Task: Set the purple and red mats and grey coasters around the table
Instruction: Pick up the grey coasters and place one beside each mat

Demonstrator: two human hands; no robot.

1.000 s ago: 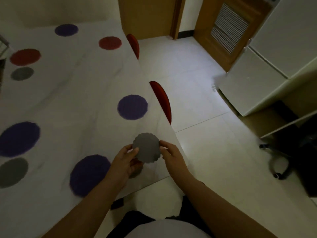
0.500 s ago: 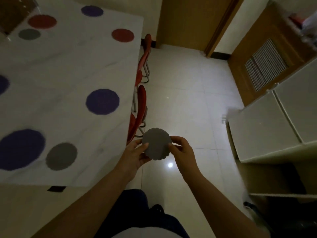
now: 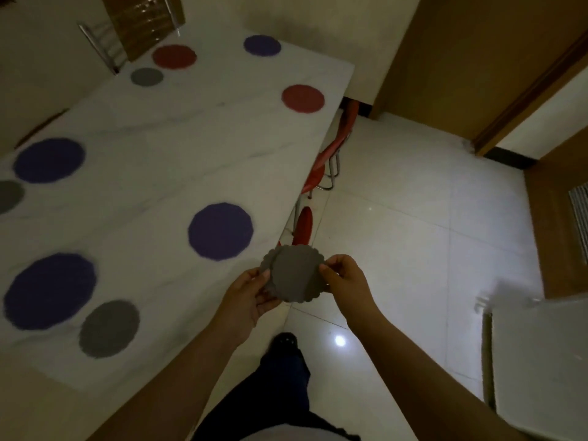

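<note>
Coasters [image 3: 296, 273] between left hand [image 3: 245, 300], right hand [image 3: 348, 283]

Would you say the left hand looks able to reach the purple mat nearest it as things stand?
Probably yes: the purple mat lies just beyond the left hand, nothing between them, though that hand holds the grey coasters.

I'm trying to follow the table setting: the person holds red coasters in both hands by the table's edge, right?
Not quite. The head view shows that the coasters pinched between the left hand and the right hand are grey, not red. They are indeed held in both hands by the edge of the table.
</note>
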